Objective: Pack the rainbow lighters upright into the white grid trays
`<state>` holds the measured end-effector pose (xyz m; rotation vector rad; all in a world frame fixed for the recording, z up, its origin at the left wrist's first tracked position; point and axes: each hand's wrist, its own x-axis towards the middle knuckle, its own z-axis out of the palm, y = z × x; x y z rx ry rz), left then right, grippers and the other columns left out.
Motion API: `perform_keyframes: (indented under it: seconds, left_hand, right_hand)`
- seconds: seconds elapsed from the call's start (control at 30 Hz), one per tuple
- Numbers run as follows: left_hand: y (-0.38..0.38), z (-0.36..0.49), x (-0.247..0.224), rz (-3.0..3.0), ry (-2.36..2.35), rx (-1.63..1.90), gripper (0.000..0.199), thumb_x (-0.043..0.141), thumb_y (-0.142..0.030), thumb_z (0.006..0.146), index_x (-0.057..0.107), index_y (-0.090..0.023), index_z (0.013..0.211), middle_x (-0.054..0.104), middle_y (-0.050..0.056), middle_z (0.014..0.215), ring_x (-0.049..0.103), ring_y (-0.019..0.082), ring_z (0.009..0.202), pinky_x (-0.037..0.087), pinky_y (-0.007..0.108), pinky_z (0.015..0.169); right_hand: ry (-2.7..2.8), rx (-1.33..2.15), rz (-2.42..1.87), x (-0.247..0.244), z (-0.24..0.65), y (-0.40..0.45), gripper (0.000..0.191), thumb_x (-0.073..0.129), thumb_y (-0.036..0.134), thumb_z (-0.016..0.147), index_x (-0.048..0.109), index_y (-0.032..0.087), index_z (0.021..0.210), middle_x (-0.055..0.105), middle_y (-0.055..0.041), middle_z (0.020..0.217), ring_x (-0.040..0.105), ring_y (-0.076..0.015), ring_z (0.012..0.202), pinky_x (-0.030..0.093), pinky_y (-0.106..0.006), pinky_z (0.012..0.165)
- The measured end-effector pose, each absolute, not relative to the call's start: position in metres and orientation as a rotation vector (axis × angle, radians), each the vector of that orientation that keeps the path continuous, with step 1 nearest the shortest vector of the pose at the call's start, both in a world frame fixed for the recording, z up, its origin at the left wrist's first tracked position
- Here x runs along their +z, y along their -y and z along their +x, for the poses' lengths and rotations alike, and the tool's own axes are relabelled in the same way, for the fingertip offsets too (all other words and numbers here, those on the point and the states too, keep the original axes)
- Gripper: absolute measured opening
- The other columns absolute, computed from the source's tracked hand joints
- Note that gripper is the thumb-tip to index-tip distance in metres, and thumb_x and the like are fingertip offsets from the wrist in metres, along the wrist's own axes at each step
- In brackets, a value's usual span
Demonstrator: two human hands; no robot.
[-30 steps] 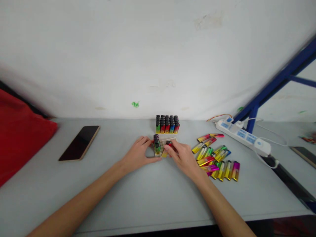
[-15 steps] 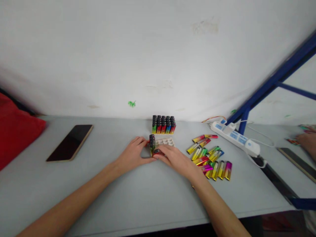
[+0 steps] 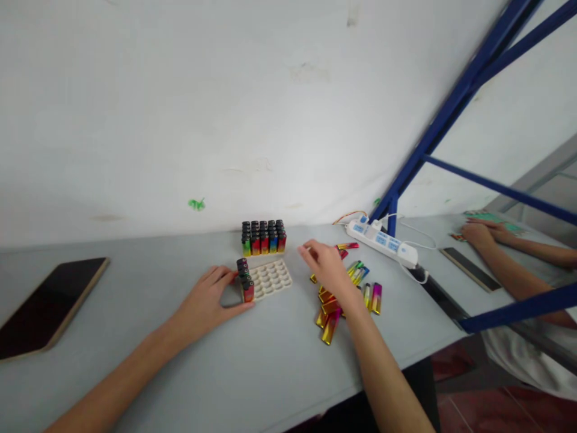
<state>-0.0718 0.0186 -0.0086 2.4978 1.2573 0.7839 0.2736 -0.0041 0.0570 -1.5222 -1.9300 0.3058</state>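
Observation:
A white tray (image 3: pixel 270 278) with rounded slots lies on the table, its left column filled with upright lighters (image 3: pixel 248 291) with black tops. My left hand (image 3: pixel 205 307) grips the tray's left side, thumb at the front corner and fingers beside the lighters. My right hand (image 3: pixel 329 267) hovers over the left part of a pile of loose lighters (image 3: pixel 331 325), fingers bent and apart, with nothing visible in them. The pile's lighters are shiny gold, red, green and magenta. Behind the tray stands a full block of upright lighters (image 3: pixel 264 242).
A dark phone-like slab (image 3: pixel 49 300) lies at the left. The white power strip (image 3: pixel 381 240) with its cables sits right of the pile, by a blue metal frame (image 3: pixel 410 165). Beyond the frame are another person's hands (image 3: pixel 484 231) and another dark slab (image 3: pixel 469 269).
My right hand has left the tray and moved right to the pile. A red lighter now stands at the front of the tray's left column. The view has turned rightward.

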Motion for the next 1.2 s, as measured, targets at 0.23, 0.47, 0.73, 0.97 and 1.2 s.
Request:
perform_keyframes:
  seconds: [0.23, 0.47, 0.73, 0.97, 1.2]
  left_hand:
    - [-0.019, -0.071, -0.006, 2.489, -1.237, 0.759, 0.06, 0.08, -0.081, 0.094, 0.081, -0.025, 0.116, 0.081, 0.01, 0.119, 0.077, 0.037, 0.114, 0.065, 0.051, 0.109]
    - [-0.02, -0.07, -0.008, 2.479, -1.221, 0.758, 0.057, 0.083, -0.078, 0.093, 0.081, -0.025, 0.116, 0.081, 0.011, 0.12, 0.077, 0.036, 0.115, 0.064, 0.05, 0.107]
    - [-0.016, -0.07, -0.004, 2.478, -1.232, 0.729, 0.061, 0.083, -0.08, 0.093, 0.08, -0.024, 0.115, 0.079, 0.01, 0.117, 0.075, 0.036, 0.113, 0.063, 0.05, 0.106]
    - [-0.014, -0.071, -0.005, 2.473, -1.214, 0.741, 0.061, 0.084, -0.078, 0.093, 0.08, -0.024, 0.119, 0.077, 0.01, 0.117, 0.073, 0.035, 0.112, 0.063, 0.051, 0.106]
    - [-0.011, -0.069, 0.001, 2.469, -1.217, 0.699, 0.058, 0.089, -0.073, 0.092, 0.081, -0.023, 0.12, 0.078, 0.011, 0.12, 0.073, 0.036, 0.115, 0.064, 0.052, 0.108]
  right_hand:
    - [1.923, 0.057, -1.955, 0.053, 0.4, -0.027, 0.032, 0.063, 0.004, 0.102, 0.084, 0.014, 0.125, 0.082, -0.0229, 0.141, 0.076, -0.034, 0.133, 0.053, -0.049, 0.124]
    - [1.985, 0.111, -1.975, 0.043, 0.419, -0.024, 0.007, 0.079, 0.019, 0.102, 0.085, 0.017, 0.102, 0.087, -0.0204, 0.114, 0.082, -0.0352, 0.113, 0.06, -0.048, 0.112]
    - [1.326, 0.68, -1.354, 0.057, 0.353, -0.026, 0.06, 0.092, 0.073, 0.083, 0.084, 0.022, 0.115, 0.085, -0.0125, 0.121, 0.079, -0.0282, 0.101, 0.067, -0.046, 0.091]
    - [1.12, 1.051, -1.032, 0.071, 0.249, -0.024, 0.056, 0.097, 0.072, 0.077, 0.08, 0.026, 0.103, 0.082, -0.0061, 0.103, 0.075, -0.0255, 0.102, 0.065, -0.041, 0.097]
    - [1.159, 1.326, -0.969, 0.046, 0.214, -0.004, 0.062, 0.089, 0.082, 0.085, 0.062, 0.03, 0.107, 0.065, 0.0062, 0.078, 0.056, -0.0161, 0.063, 0.055, -0.029, 0.062]
